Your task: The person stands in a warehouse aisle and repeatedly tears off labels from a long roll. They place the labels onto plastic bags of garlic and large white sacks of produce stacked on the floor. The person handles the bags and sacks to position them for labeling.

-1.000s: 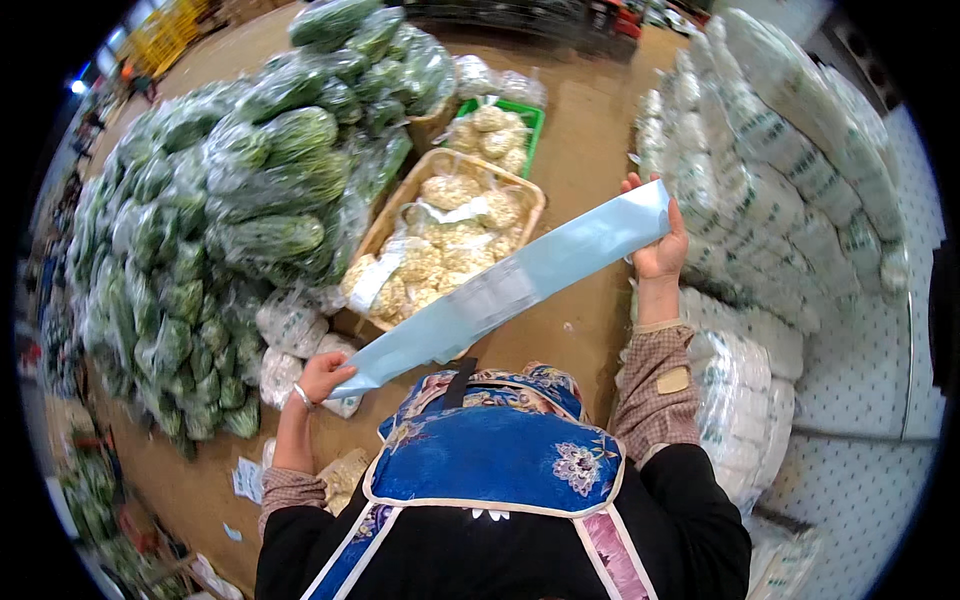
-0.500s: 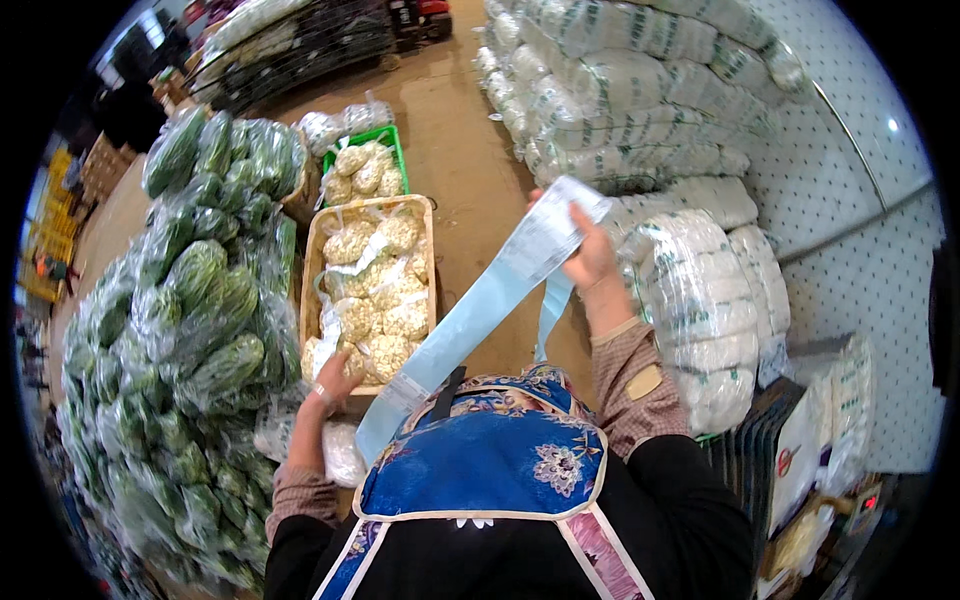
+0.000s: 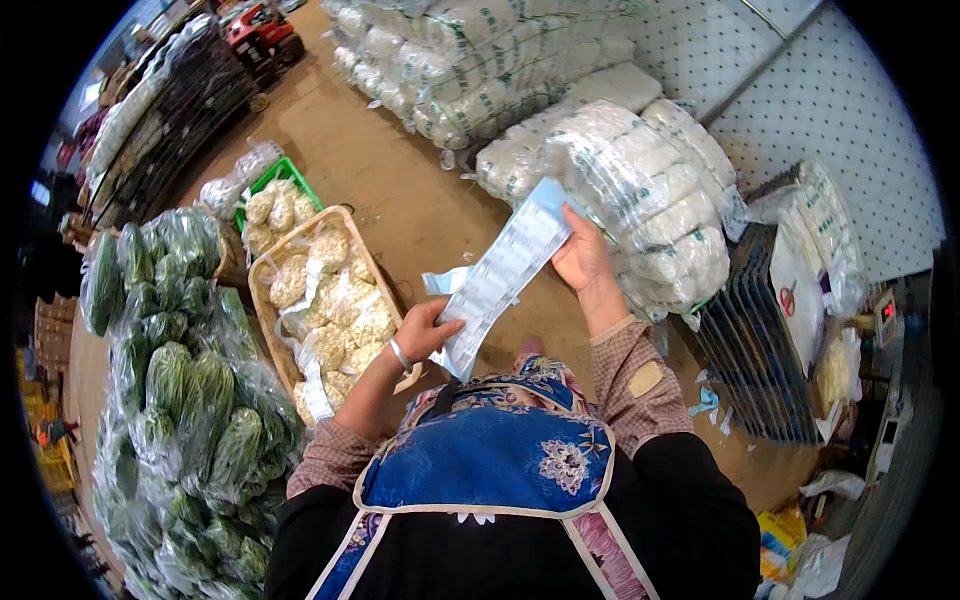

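A strip of pale blue and white printed labels [image 3: 503,268] stretches slantwise between my hands in front of my chest. My left hand [image 3: 424,332] pinches its lower end, thumb on top. At the upper end, my right hand [image 3: 582,252] grips the strip along its right edge. A loose blue tail of backing shows behind it, by my left fingers. Left of my hands stands a tan plastic crate [image 3: 262,300] filled with clear bags of pale, lumpy produce [image 3: 345,318]. White label strips lie over some of those bags.
Bagged green vegetables [image 3: 190,400] are heaped at the left. A green crate [image 3: 285,170] stands beyond the tan one. Large wrapped white bundles [image 3: 640,190] are stacked ahead and right, near dark ribbed panels [image 3: 755,330]. Paper scraps [image 3: 706,402] litter the floor.
My view has turned to the right. My left hand has come away from the crate's bags and now holds the strip's lower end. The long hanging length is gathered up between my hands.
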Tool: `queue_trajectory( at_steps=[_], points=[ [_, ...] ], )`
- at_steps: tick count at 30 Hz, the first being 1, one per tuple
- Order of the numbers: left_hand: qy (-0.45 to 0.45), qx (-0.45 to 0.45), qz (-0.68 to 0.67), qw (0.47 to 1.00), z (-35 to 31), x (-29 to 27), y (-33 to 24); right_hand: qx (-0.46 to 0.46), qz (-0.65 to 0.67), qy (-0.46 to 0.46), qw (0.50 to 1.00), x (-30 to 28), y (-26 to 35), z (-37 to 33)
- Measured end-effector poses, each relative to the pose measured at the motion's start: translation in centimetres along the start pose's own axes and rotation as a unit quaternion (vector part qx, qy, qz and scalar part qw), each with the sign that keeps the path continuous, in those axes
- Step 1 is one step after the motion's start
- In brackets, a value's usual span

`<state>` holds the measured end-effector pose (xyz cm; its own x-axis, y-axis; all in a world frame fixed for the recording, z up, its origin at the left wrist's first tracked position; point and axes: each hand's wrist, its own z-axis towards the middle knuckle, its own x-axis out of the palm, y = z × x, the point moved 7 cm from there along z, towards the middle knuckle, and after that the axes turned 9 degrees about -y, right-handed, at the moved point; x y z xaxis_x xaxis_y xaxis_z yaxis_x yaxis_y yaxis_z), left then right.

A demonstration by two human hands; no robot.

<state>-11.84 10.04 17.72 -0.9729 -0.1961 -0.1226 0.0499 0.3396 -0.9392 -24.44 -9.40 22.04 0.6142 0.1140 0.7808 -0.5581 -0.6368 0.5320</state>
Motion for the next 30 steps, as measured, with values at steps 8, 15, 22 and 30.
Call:
queue_trajectory(
  at_steps=[8,15,22,30],
  points=[
    [0.021,-0.053,0.12,0.991,-0.2,-0.6,2.9,-0.087,0.03,-0.025,0.995,-3.8,8.5,-0.5],
    [-0.008,-0.098,0.293,0.951,-0.6,-2.2,8.0,-0.083,0.048,-0.024,0.995,-6.9,14.9,1.0],
    [-0.024,-0.258,0.201,0.945,-2.7,1.7,14.3,-0.047,0.028,-0.02,0.998,-9.4,19.6,2.8],
    [-0.017,-0.131,0.179,0.975,3.2,9.8,6.5,0.035,-0.055,0.008,0.998,-9.5,15.8,1.6]
  ],
)
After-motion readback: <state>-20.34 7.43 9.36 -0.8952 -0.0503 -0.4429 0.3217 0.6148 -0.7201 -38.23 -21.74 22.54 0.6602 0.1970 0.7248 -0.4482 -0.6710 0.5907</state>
